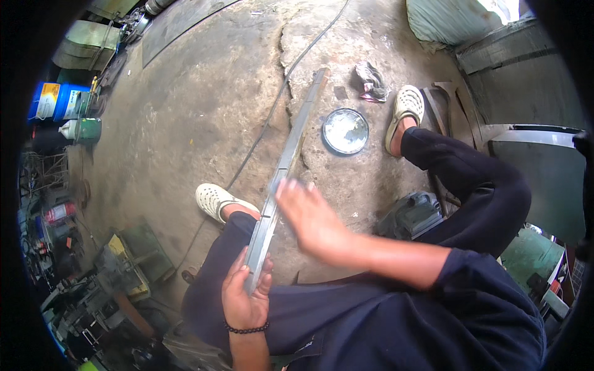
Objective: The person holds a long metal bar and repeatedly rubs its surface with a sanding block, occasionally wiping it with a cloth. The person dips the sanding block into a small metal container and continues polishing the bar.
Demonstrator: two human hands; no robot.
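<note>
The person is sitting low over a cracked concrete floor (204,117), and the left hand (246,295) is wrapping its grip tight around the near end of a long grey metal bar (291,148). The bar is running from the lap away across the floor, its far end lying near a crumpled rag (371,81). The right hand (312,217) is hovering, blurred, just beside the bar's middle, fingers spread apart and holding nothing. A round shiny metal dish (345,130) is lying on the floor between the bar and the right foot; what it is holding cannot be told. At the left edge a blue drum (57,101) and a green can (86,129) are standing close together, contents hidden.
</note>
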